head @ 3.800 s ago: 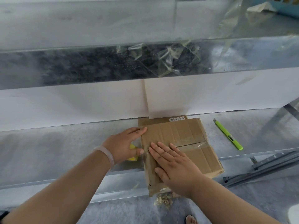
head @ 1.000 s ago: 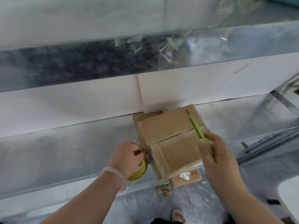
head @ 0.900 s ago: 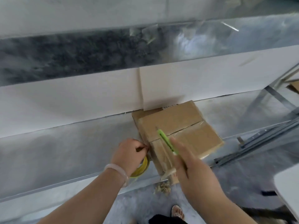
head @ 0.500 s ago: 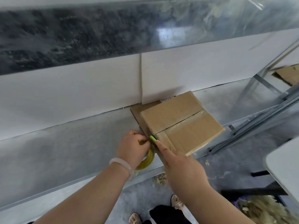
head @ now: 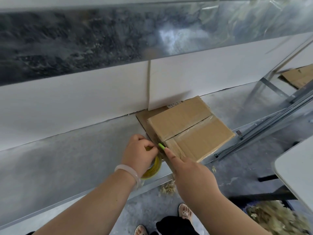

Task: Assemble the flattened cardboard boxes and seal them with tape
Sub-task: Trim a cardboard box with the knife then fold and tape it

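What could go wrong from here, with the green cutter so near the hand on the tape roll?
The tip of the green cutter, held by the right hand, lies right beside the fingers of the left hand, which pinch at the tape roll; a slip could nick them. The cardboard box sits at the front edge of the shelf, one corner seemingly past it; a sideways push might tip it off.
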`<act>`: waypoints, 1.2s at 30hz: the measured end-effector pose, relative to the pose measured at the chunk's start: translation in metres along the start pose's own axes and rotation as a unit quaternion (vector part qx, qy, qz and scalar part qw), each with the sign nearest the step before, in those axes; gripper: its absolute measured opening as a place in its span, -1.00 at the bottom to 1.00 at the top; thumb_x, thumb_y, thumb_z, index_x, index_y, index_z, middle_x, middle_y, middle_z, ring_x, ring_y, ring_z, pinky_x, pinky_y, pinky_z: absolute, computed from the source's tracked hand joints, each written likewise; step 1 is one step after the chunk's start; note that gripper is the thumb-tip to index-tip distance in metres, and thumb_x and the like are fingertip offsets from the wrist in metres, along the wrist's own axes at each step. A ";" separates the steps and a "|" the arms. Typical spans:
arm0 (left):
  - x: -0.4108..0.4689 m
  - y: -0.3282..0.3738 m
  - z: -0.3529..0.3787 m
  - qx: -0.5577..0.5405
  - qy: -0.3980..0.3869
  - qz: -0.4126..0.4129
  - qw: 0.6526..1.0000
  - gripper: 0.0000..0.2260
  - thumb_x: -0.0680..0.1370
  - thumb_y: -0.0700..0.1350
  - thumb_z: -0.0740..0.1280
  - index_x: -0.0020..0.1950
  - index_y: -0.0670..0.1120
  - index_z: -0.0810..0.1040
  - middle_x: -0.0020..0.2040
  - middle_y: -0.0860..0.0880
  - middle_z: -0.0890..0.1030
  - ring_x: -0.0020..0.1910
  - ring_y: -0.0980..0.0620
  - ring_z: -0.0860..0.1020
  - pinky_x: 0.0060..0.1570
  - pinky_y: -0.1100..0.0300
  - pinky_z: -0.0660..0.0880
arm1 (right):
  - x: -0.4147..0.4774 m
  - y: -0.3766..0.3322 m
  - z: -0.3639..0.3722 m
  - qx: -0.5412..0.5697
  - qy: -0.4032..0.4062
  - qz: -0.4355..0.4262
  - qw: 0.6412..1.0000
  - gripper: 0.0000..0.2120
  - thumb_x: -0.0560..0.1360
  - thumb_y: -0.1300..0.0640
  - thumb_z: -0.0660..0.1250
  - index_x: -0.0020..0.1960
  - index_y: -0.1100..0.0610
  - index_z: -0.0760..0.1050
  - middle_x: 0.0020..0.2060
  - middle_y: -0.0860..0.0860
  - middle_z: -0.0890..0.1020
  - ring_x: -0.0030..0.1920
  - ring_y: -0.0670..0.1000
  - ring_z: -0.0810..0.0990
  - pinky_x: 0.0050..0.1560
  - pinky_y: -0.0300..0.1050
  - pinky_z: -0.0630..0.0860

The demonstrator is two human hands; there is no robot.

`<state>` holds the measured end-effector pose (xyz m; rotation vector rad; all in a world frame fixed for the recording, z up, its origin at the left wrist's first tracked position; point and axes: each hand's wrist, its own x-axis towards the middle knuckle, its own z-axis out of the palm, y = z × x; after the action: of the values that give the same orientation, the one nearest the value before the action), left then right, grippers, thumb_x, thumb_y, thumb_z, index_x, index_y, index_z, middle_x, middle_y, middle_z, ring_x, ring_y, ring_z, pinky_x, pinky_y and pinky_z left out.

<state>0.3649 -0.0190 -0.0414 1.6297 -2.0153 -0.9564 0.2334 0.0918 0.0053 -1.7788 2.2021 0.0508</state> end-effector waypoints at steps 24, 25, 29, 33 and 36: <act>-0.002 0.000 -0.005 -0.059 0.001 -0.037 0.998 -0.84 0.44 -0.01 0.43 -0.34 0.15 0.58 -0.07 0.18 0.42 -0.18 0.30 0.43 -0.22 0.39 0.27 | 0.008 -0.005 -0.009 0.002 -0.044 -0.006 0.999 -0.21 0.56 0.29 0.08 0.54 -0.28 -0.23 -0.21 0.00 0.31 -0.24 0.06 0.40 -0.29 -0.07 0.37; -0.005 0.001 -0.003 -0.058 -0.002 -0.027 0.998 -0.83 0.44 0.00 0.43 -0.35 0.16 0.57 -0.08 0.22 0.38 -0.16 0.32 0.41 -0.17 0.35 0.27 | 0.011 -0.003 -0.009 -0.001 -0.054 0.000 0.999 -0.22 0.55 0.30 0.07 0.55 -0.26 -0.20 -0.19 0.00 0.33 -0.23 0.07 0.40 -0.29 -0.07 0.37; -0.006 -0.009 -0.011 -0.090 0.043 -0.034 0.994 -0.83 0.44 0.01 0.45 -0.34 0.16 0.56 -0.05 0.10 0.46 -0.12 0.20 0.49 -0.04 0.25 0.31 | 0.011 0.002 -0.008 0.009 -0.056 -0.003 0.998 -0.22 0.54 0.29 0.06 0.55 -0.28 -0.19 -0.28 -0.06 0.28 -0.30 0.03 0.37 -0.35 -0.10 0.35; -0.002 -0.019 -0.030 -0.050 0.079 -0.007 0.996 -0.90 0.47 -0.02 0.44 -0.25 0.08 0.59 0.00 0.04 0.47 -0.05 0.09 0.48 -0.02 0.28 0.30 | 0.013 0.008 -0.006 0.023 -0.008 -0.036 0.999 -0.27 0.58 0.20 0.06 0.52 -0.32 -0.23 -0.34 -0.09 0.28 -0.40 -0.06 0.30 -0.48 -0.12 0.22; -0.002 -0.019 -0.045 0.034 0.131 0.056 0.989 -0.95 0.47 -0.06 0.44 -0.20 0.01 0.63 -0.03 0.07 0.43 -0.03 0.03 0.49 -0.03 0.16 0.41 | 0.010 0.010 -0.003 0.065 0.041 -0.079 0.994 -0.40 0.66 0.02 0.01 0.50 -0.34 -0.28 -0.35 -0.11 0.36 -0.43 -0.08 0.34 -0.48 -0.12 0.28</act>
<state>0.4089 -0.0307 -0.0228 1.5661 -1.9522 -0.6048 0.2208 0.0837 0.0039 -1.9063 2.0599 -0.1995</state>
